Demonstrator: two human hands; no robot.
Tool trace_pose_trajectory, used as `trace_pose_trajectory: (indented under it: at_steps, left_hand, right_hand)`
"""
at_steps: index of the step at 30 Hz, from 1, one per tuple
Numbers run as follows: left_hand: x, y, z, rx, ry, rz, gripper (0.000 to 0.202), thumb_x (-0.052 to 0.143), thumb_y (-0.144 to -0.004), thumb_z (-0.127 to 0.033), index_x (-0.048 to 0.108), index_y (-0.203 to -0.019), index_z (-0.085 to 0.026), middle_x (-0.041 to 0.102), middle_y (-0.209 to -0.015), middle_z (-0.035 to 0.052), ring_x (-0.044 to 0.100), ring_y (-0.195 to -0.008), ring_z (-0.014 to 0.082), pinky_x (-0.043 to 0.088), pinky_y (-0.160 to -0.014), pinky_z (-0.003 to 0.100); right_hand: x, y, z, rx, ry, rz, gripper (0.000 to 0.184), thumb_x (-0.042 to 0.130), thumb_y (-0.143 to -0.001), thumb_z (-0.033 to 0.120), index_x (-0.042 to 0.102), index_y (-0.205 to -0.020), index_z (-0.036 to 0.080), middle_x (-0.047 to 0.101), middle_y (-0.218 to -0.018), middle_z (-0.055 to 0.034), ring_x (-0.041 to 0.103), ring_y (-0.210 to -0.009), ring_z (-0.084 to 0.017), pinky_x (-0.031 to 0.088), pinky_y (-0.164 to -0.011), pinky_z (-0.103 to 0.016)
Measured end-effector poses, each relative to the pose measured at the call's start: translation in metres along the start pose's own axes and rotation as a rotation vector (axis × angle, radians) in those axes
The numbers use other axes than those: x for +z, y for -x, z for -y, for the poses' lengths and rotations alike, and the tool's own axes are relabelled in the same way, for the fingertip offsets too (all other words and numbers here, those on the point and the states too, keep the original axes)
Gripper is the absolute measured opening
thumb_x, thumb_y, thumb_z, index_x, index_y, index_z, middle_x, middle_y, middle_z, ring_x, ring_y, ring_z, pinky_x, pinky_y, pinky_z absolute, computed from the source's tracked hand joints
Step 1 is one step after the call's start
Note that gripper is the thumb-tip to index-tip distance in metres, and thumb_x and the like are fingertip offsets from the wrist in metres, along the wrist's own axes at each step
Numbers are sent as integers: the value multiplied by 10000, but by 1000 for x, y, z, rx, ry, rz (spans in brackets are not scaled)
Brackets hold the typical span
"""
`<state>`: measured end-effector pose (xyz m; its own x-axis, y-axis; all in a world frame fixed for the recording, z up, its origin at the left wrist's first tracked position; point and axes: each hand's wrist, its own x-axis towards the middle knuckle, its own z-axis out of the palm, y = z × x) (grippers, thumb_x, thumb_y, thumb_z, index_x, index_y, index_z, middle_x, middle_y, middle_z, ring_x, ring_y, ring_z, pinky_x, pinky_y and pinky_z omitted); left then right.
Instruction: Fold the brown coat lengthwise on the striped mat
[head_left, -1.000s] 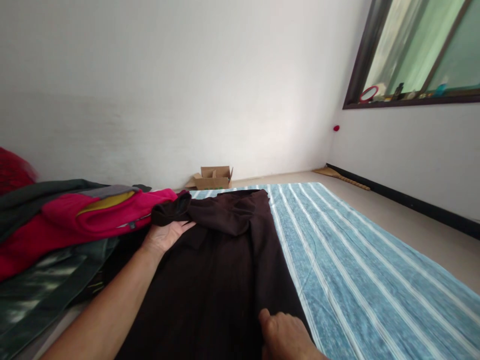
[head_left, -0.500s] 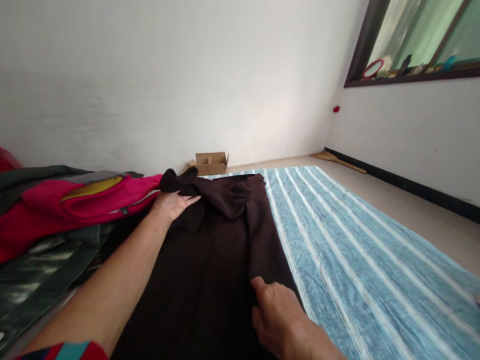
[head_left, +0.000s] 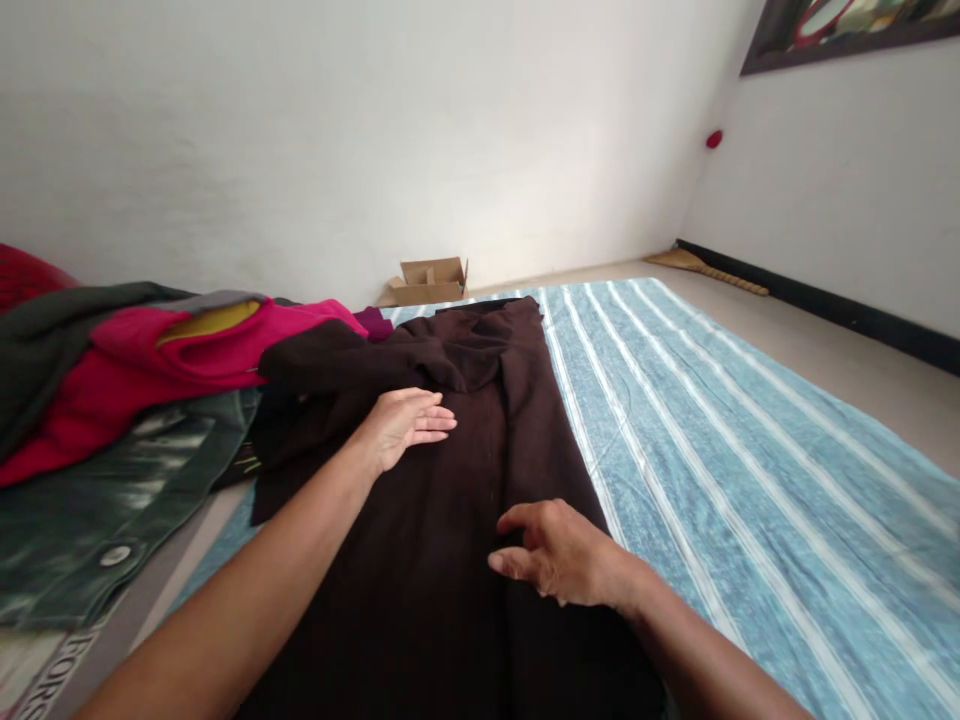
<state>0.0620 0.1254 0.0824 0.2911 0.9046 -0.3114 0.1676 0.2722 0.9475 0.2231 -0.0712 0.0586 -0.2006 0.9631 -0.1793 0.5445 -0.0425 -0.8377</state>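
A dark brown garment with a long sleeve lies spread in front of me, its far end bunched into folds. My left hand is over the middle of it, fingers stretched out and holding nothing. Nearer to me on the right, my right hand hovers at or just above the cloth beside the garment's right edge. Its thumb and forefinger are apart with nothing between them; the other fingers curl underneath, partly hidden.
The garment lies on a blue and white striped sheet. At left are a pink garment, a dark green garment and a green denim piece. A cardboard box stands by the wall; a straw broom lies along the skirting.
My left hand has let go of the garment's left part, which now lies out toward the left, and moved right and nearer. My right hand has loosened its grip. The view has tilted down.
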Motion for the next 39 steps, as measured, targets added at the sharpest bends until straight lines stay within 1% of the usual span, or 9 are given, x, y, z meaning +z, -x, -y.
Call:
trace_pose_trajectory:
  at_steps: [6, 9, 11, 14, 20, 26, 31, 35, 39]
  left_hand:
    - [49, 19, 31, 379, -449, 162, 124, 627, -679, -292, 617, -737, -182, 668, -734, 43, 641, -732, 207, 484, -691, 309]
    - [66, 17, 40, 478, -625, 80, 88, 628, -664, -269, 623, -724, -206, 653, -710, 33, 613, -693, 197, 446, -690, 300]
    - [73, 14, 44, 431, -658, -4, 102, 653, -636, -259, 608, -711, -206, 625, -637, 21, 592, -620, 190, 423, -630, 289]
    - [81, 9, 48, 302, -595, -39, 139, 667, -623, -262, 580, -710, -199, 548, -498, -17, 542, -485, 166, 372, -513, 259]
    - [91, 5, 49, 41, -567, 84, 243, 680, -624, -257, 453, -562, -195, 407, -374, -75, 422, -327, 102, 242, -368, 206]
    - [89, 7, 53, 2, -523, 77, 256, 670, -636, -174, 424, -565, -192, 335, -361, -105, 335, -299, 67, 206, -346, 196]
    - [88, 6, 52, -27, -473, 61, 189, 680, -636, -183, 492, -632, -175, 379, -383, -94, 374, -301, 76, 210, -346, 196]
    - [90, -11, 43, -49, -422, 9, 208, 643, -699, -268, 489, -605, -166, 431, -426, -55, 436, -327, 87, 186, -345, 194]
    - [95, -39, 30, -66, -370, -47, 274, 629, -718, -247, 413, -566, -176, 400, -425, -59, 379, -323, 65, 168, -345, 192]
  right_hand:
    - [-14, 1, -11, -36, -18, -252, 242, 496, -848, 338, 634, -961, 176, 550, -607, 23, 485, -536, -87, 328, -502, -200]
    - [-17, 2, -19, -32, 98, -327, 202, 493, -833, 281, 639, -931, 180, 562, -622, 19, 479, -547, -94, 330, -524, -208]
    - [-18, 4, -26, -31, 158, -344, 198, 476, -838, 264, 638, -916, 182, 578, -633, 15, 489, -552, -100, 335, -536, -212]
    - [-17, 4, -33, -62, 216, -351, 202, 441, -858, 243, 629, -901, 181, 608, -683, 4, 524, -585, -106, 344, -558, -213]
    - [-5, 1, -39, -227, 387, -419, 177, 420, -883, 188, 595, -862, 172, 588, -749, -22, 541, -685, -137, 358, -612, -246]
    - [20, 3, -37, -421, 518, -365, 102, 471, -863, 202, 568, -879, 176, 563, -859, -55, 504, -833, -200, 400, -733, -340]
    - [30, 4, -37, -454, 515, -368, 75, 508, -845, 219, 559, -880, 176, 551, -932, -73, 493, -942, -232, 419, -816, -398]
    - [34, 2, -39, -479, 538, -410, 64, 511, -834, 189, 554, -879, 174, 557, -942, -77, 502, -961, -230, 431, -847, -402]
    - [40, 1, -42, -520, 579, -459, 81, 512, -827, 184, 548, -900, 180, 570, -972, -83, 507, -1005, -235, 430, -883, -401]
